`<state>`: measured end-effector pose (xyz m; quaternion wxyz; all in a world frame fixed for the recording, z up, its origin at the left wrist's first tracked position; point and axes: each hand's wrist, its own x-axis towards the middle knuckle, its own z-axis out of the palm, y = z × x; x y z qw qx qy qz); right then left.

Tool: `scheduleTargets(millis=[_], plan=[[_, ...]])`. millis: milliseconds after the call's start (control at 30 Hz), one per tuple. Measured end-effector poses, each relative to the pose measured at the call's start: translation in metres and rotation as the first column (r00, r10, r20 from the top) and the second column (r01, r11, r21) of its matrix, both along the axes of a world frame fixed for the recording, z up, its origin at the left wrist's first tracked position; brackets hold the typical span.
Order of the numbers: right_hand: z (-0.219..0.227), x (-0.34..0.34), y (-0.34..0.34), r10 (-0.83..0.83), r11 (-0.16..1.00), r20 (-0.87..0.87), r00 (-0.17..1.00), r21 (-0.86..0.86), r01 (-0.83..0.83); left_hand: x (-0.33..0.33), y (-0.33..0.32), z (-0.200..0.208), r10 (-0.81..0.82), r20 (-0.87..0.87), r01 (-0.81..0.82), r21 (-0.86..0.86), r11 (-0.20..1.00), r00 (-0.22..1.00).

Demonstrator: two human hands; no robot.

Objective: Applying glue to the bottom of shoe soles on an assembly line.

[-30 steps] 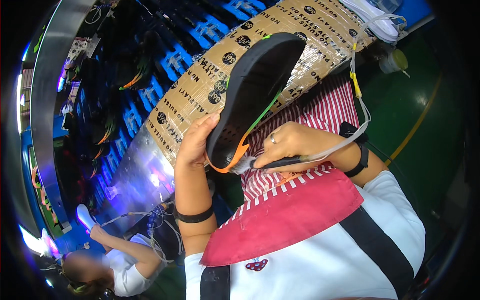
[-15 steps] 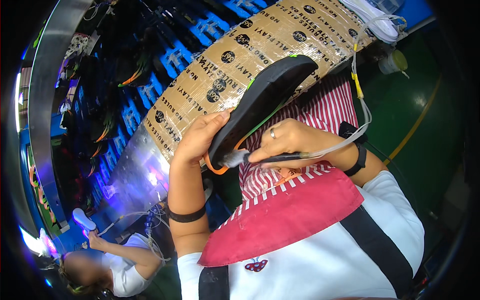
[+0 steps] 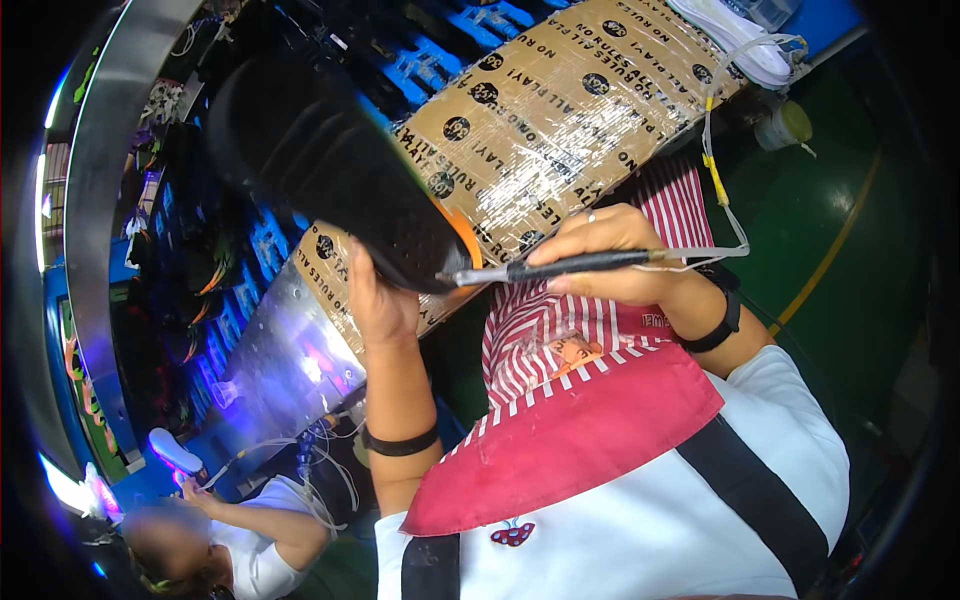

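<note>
My left hand (image 3: pixel 385 305) grips the near end of a black shoe sole (image 3: pixel 330 170), which is raised and tilted up to the left. An orange edge (image 3: pixel 463 235) shows along the sole's right side. Part of my left hand is hidden behind the sole. In my right hand (image 3: pixel 615 250) lies a slim black pen-like brush (image 3: pixel 560 266), fed by a pale tube (image 3: pixel 705 252) at its back end. The brush's tip meets the sole's near end, beside the orange edge; whether it touches is hard to tell.
Below the sole lies a taped cardboard cover (image 3: pixel 560 110) beside a metal sheet (image 3: pixel 290 320). Blue racks (image 3: pixel 420 65) with dark shoe parts run along the far left. White soles (image 3: pixel 735 40) and a small jar (image 3: pixel 785 128) are at right. A co-worker (image 3: pixel 250 540) sits lower left.
The sole has swung up and left, its far end now pointing to the upper left. My right hand has turned, bringing the brush into clear view and moving slightly up.
</note>
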<state>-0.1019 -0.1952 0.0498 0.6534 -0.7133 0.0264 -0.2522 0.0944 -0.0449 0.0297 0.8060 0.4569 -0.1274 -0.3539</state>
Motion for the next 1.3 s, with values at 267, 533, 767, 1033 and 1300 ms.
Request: scheduleTargets(millis=[267, 533, 767, 1033, 1300], plan=[[0.005, -0.007, 0.000, -0.074, 0.935, -0.169, 0.983, 0.330, 0.127, 0.008, 0.045, -0.025, -0.170, -0.375, 0.079, -0.245, 0.966, 0.911], [0.007, 0.005, 0.003, -0.113, 0.892, -0.254, 0.961, 0.400, 0.211, -0.048, 0.057, -0.030, -0.311, -0.504, 0.132, -0.360, 0.924, 0.806], [0.009, 0.021, 0.016, -0.130, 0.867, -0.158, 0.979, 0.461, 0.190, -0.069, 0.043, -0.041, -0.491, -0.575, 0.218, -0.479, 0.851, 0.654], [0.011, 0.038, 0.014, -0.525, 0.836, -0.139, 0.840, 0.102, 0.539, -0.085, 0.017, -0.037, -0.530, -0.577, 0.222, -0.519, 0.826, 0.622], [-0.006, 0.059, 0.010, -0.632, 0.577, 0.192, 0.751, -0.530, 0.621, -0.093, 0.021, -0.085, -0.168, -0.623, 0.095, -0.149, 0.984, 0.764]])
